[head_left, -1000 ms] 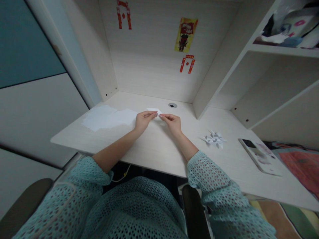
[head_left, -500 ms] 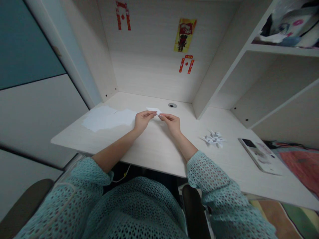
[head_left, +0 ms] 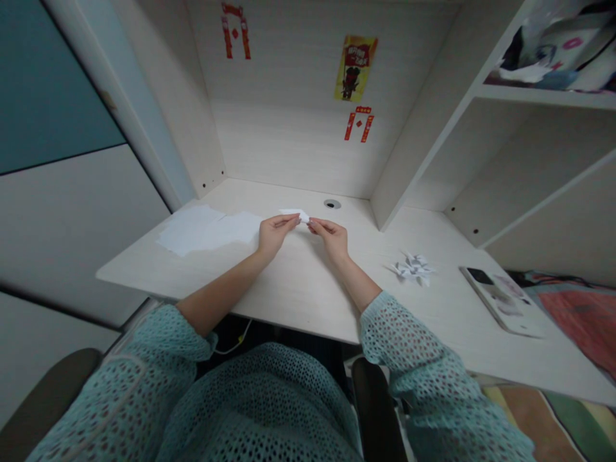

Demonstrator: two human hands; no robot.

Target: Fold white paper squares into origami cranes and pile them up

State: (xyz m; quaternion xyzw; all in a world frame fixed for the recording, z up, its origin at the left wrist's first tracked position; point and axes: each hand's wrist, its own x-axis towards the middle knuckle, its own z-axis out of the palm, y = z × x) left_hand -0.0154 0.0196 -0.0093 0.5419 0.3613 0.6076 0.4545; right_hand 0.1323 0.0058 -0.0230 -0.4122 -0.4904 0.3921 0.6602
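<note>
both left hand and right hand pinch a small white paper between their fingers over the desk; folding seems in hand, and the next move likely calls for a precise crease.

A pale wood-grain desk lies below the grip. Just beyond the grip, a round cable grommet sits in the desktop. Farther back, slightly right, a yellow-and-red poster hangs on the back panel above a small red door-couplet sticker; a similar red sticker is up to the left. Well right of the grip lies a smartphone, camera side up, with crumpled red cloth past it. Up to the right, a shelf holds bags. Nearer than the grip, two dark armrests flank the seat.
</note>
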